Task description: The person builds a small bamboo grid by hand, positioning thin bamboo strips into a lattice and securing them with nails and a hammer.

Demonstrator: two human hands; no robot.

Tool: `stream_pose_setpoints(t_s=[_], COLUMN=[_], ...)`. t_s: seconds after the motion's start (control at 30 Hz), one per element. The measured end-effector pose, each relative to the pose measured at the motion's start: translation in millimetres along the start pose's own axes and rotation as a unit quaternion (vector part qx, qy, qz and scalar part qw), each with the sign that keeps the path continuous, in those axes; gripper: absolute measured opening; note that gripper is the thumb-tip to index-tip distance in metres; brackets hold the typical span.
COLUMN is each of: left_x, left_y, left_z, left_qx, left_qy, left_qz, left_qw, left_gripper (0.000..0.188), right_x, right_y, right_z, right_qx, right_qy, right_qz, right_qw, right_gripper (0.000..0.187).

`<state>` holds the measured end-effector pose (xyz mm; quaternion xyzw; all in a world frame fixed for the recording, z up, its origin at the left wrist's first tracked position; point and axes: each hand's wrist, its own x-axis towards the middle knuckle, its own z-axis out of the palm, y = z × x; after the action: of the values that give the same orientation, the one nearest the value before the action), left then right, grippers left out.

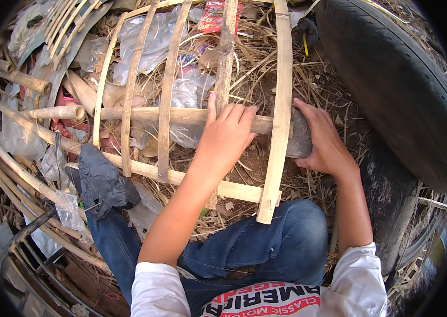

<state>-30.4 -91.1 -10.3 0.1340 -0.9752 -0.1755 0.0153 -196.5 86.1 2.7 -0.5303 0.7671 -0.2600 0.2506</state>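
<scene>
A flat frame of split bamboo slats [280,79] lies in front of me over the littered ground. Across its middle runs a bamboo crossbar [186,115], passing under the pale right-hand slat. My left hand [225,129] is closed over this crossbar, close to a darker upright slat [225,53]. At the bar's right end is a rough grey stone [301,136], partly behind the pale slat. My right hand [328,140] grips the stone from its right side, fingers at the top and thumb below. Whether stone and bar touch is hard to see.
A large black tyre [387,79] stands at the right. Loose bamboo poles [28,82] and bent strips lie at the left. A black plastic bag [104,179] covers my foot area. Clear plastic [149,45], straw and a red wrapper [218,17] litter the ground.
</scene>
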Motion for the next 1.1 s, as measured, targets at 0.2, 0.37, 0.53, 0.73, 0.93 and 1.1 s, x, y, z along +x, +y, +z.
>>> stream_pose_setpoints(t_s=[0.2,0.37,0.53,0.73,0.93,1.1], left_x=[0,-1,-4,-92,-254,-338], left_y=[-2,-4,-6,-72,-119,-186], left_z=[2,10,2,-63,-109,-214], left_qx=[-0.015,-0.036,-0.038,0.079,0.179,0.350], left_qy=[0.018,0.045,0.055,0.250,-0.106,0.201], left_qz=[0.001,0.009,0.003,-0.371,-0.611,-0.468], left_qw=[1.000,0.998,0.998,0.891,0.764,0.786], left_gripper=[0.050,0.053,0.060,0.087,0.063,0.054], right_x=[1,0,5,-3,-4,-6], right_y=[4,6,3,7,5,1], right_z=[4,6,5,10,14,9], right_qx=[0.012,0.010,0.002,-0.018,-0.020,-0.021], right_qy=[0.006,0.014,0.007,0.016,0.025,0.022], right_qz=[0.012,0.023,0.027,0.037,0.042,0.042], right_qw=[1.000,1.000,1.000,0.999,0.999,0.999], right_gripper=[0.118,0.119,0.118,0.118,0.117,0.113])
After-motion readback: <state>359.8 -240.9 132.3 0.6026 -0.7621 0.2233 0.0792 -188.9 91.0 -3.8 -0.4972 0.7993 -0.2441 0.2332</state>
